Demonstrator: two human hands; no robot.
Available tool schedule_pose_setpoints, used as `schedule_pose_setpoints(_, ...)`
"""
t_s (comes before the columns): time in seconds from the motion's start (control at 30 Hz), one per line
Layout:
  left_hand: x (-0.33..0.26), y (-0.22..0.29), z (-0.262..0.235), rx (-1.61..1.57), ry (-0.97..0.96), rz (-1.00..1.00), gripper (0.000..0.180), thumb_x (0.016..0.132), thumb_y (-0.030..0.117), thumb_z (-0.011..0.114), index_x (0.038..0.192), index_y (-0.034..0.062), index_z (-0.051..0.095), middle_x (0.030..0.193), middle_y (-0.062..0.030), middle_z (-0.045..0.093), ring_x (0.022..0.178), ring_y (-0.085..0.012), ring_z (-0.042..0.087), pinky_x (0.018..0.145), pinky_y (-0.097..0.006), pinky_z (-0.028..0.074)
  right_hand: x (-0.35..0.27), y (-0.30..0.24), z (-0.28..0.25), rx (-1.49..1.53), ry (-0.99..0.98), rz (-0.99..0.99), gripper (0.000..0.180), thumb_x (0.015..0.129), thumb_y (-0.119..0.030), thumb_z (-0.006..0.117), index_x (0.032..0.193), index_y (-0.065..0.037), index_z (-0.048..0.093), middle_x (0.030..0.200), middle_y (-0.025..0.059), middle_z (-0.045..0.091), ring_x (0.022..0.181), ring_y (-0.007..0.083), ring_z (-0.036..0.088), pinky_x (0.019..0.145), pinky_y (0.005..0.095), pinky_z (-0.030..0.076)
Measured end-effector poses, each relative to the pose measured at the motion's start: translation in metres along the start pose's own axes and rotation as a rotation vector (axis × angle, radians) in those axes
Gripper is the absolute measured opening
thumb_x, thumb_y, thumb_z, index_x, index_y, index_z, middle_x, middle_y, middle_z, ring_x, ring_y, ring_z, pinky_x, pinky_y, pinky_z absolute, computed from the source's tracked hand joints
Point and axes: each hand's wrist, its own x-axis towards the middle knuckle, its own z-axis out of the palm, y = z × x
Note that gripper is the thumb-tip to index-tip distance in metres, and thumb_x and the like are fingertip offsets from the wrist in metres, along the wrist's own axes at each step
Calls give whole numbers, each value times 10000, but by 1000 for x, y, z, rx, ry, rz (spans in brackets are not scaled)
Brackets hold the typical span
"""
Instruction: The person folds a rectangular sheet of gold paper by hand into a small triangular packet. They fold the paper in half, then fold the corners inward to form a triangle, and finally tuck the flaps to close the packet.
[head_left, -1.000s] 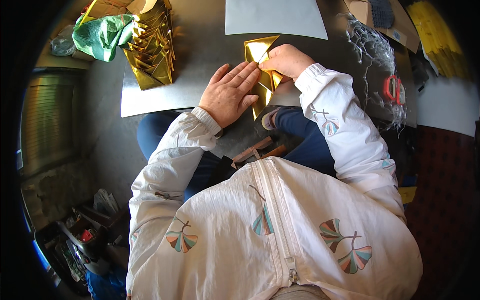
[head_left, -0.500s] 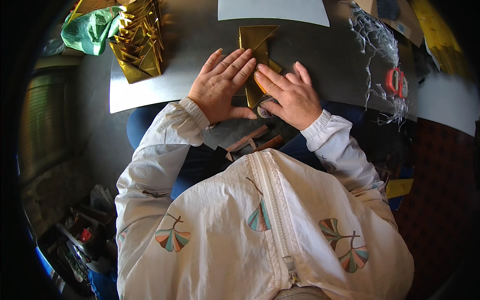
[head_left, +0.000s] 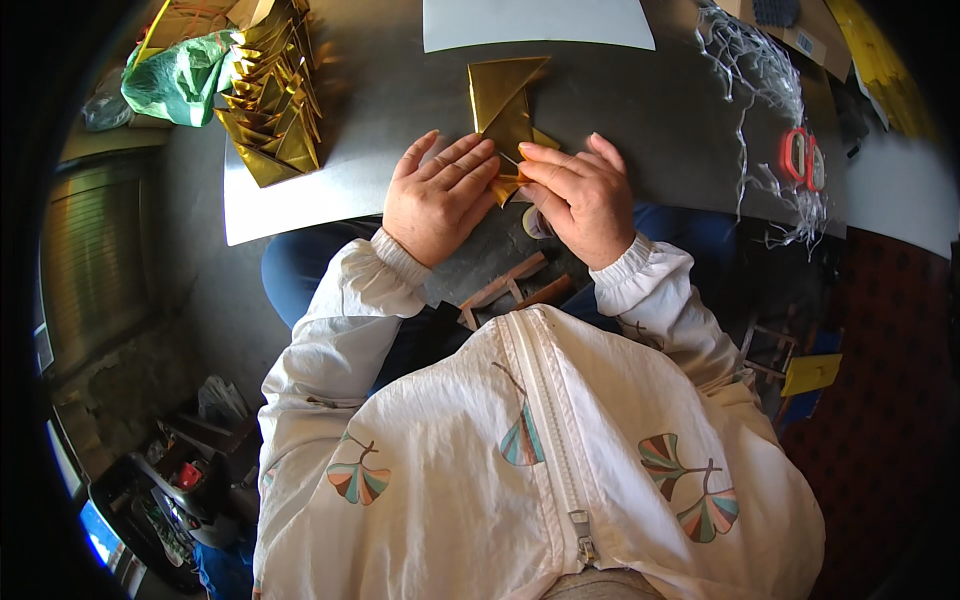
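Note:
A folded sheet of gold foil paper (head_left: 503,95) lies on the dark tabletop in front of me, its upper end a pointed triangular flap. The lower end, near the table's front edge, is between my hands. My left hand (head_left: 438,200) rests along the paper's left side with fingers stretched out and its thumb hidden. From the right, my right hand (head_left: 580,195) pinches the lower folds between thumb and fingers, the outer fingers raised. To the left stands a row of nested folded gold foil pieces (head_left: 275,120).
A green plastic bag (head_left: 180,80) sits at the far left. A white sheet (head_left: 540,22) lies at the back. On the right are tangled white strings (head_left: 765,75) and red-handled scissors (head_left: 800,158). A wooden frame (head_left: 510,280) is below the table edge.
My left hand has slid down the foil paper, and its thumb is now out of sight. My right fingers have closed on the lower folds. The view has shifted slightly.

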Motion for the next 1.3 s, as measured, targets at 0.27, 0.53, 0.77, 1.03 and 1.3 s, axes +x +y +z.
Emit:
schedule_pose_setpoints(0.27, 15, 6, -3, -293, 127, -276, 305, 817, 124, 744, 1110, 72, 677, 982, -46, 735, 877, -194, 692, 805, -337, 429, 15, -9, 6, 84, 109, 162, 122, 907, -191, 626, 843, -102, 678, 892, 30, 719, 796, 220, 653, 945, 434, 369)
schedule_pose_setpoints(0.53, 25, 6, 5, -492, 219, -494, 334, 834, 75, 710, 1162, 75, 650, 900, -67, 719, 766, -210, 682, 706, -329, 483, 33, -11, 17, 28, 207, 257, 87, 911, -155, 618, 877, -78, 638, 685, 69, 635, 644, 272, 568, 821, 383, 410)
schedule_pose_setpoints(0.77, 51, -15, 8, -461, 98, -505, 438, 759, 73, 742, 1181, 35, 633, 844, -108, 660, 735, -249, 651, 679, -347, 530, 35, -10, 21, 16, 237, 281, 94, 881, -115, 632, 968, -80, 631, 685, 70, 644, 649, 270, 599, 846, 386, 414)
schedule_pose_setpoints(1.03, 62, -28, 0, -461, -52, -428, 405, 771, 93, 691, 1165, 19, 631, 854, -133, 653, 773, -280, 656, 695, -363, 536, 37, -11, 21, 3, 236, 274, 166, 864, -83, 625, 1025, -93, 665, 766, 63, 698, 681, 243, 636, 880, 391, 402)
schedule_pose_setpoints(1.3, 59, -25, -2, -495, -44, -431, 349, 800, 92, 677, 1143, 29, 645, 871, -131, 645, 766, -264, 665, 686, -350, 544, 39, -9, 24, -40, 238, 263, 116, 837, -108, 621, 909, -83, 709, 781, 80, 710, 704, 248, 664, 904, 443, 394)
